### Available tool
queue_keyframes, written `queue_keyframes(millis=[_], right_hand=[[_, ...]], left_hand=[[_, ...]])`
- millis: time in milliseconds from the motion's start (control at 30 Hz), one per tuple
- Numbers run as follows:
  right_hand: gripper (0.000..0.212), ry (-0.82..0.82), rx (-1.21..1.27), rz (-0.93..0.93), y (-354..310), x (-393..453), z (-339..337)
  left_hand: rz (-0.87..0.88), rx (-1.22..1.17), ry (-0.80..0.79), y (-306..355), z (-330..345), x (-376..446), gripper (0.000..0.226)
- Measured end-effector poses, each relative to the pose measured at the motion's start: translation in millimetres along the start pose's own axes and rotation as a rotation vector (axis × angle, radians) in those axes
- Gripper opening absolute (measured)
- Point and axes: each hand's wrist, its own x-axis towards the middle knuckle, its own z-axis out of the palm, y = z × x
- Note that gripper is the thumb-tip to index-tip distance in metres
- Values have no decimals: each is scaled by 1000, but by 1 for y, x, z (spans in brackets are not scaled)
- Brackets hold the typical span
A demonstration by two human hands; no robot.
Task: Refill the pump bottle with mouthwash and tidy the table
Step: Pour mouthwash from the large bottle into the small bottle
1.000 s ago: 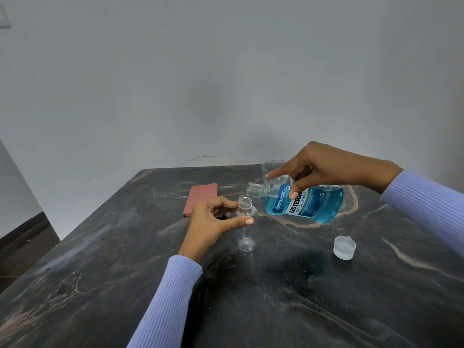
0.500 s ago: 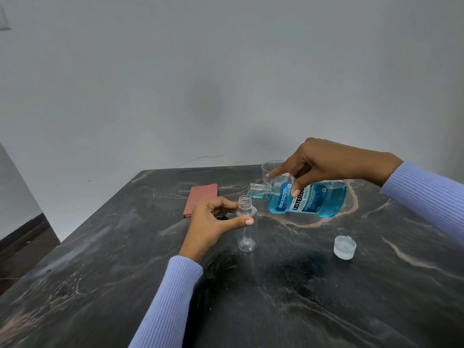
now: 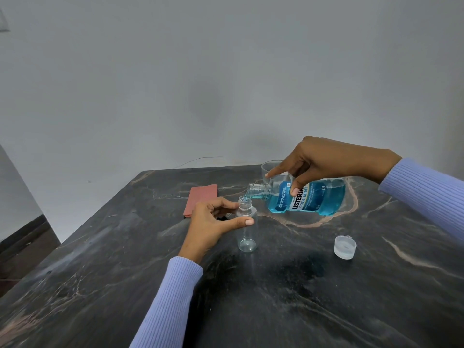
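Note:
A small clear pump bottle (image 3: 247,234) without its pump stands upright on the dark marble table (image 3: 288,297). My left hand (image 3: 211,222) grips it around the shoulder. My right hand (image 3: 326,162) holds the blue mouthwash bottle (image 3: 319,199) tipped on its side, neck to the left, its open mouth just over the small bottle's neck. A thin blue stream runs into the small bottle. The mouthwash's clear cap (image 3: 345,246) lies on the table to the right.
A reddish folded cloth (image 3: 200,198) lies behind my left hand. A clear glass (image 3: 270,168) stands at the back, partly behind my right hand. A small dark object (image 3: 222,218) shows under my left hand. The table's left edge drops to the floor.
My right hand has tilted the mouthwash bottle further and brought its mouth over the small bottle. Liquid now pours. My left hand has stayed put.

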Motion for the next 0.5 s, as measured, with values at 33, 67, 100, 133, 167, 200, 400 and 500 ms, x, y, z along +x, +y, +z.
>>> queue_keyframes(millis=[33,67,100,133,167,200,400,500], right_hand=[[49,2,0,-1,1,0,0],[49,1,3,-2,1,1,0],[50,-3,7,-4,1,1,0],[50,-7,12,-6,1,1,0],[50,-13,17,-7,1,0,0],[51,-17,20,-8,1,0,0],[50,-24,0,0,2,2,-1],[49,-32,-2,3,3,3,-3]], left_hand=[[-2,-1,0,0,0,0,23],[-5,0,-2,0,0,0,23],[-8,2,-3,0,0,0,23],[-11,3,-1,0,0,0,24],[-14,2,2,1,0,0,24],[-18,1,5,1,0,0,25],[-23,-1,-6,3,0,-1,28],[-26,-4,-15,3,0,0,30]])
